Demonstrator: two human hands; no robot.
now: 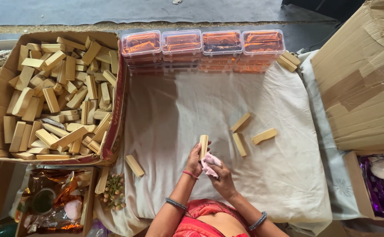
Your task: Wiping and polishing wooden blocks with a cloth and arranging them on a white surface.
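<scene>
Left hand [195, 159] pinching upright wooden block [203, 146]; right hand [220, 177] clamping pink cloth [210, 163], rubbing block face; better keeping block steady, wiping along grain.

Lighting: soft, even daylight, moderately bright. Shadows: faint, short, beneath the wooden blocks [240, 123] on the white cloth [178, 114]. Glare: mild sheen on the clear plastic boxes [203, 46]. Focus: sharp centrally; wide-angle bending and slight softness toward frame edges.
</scene>
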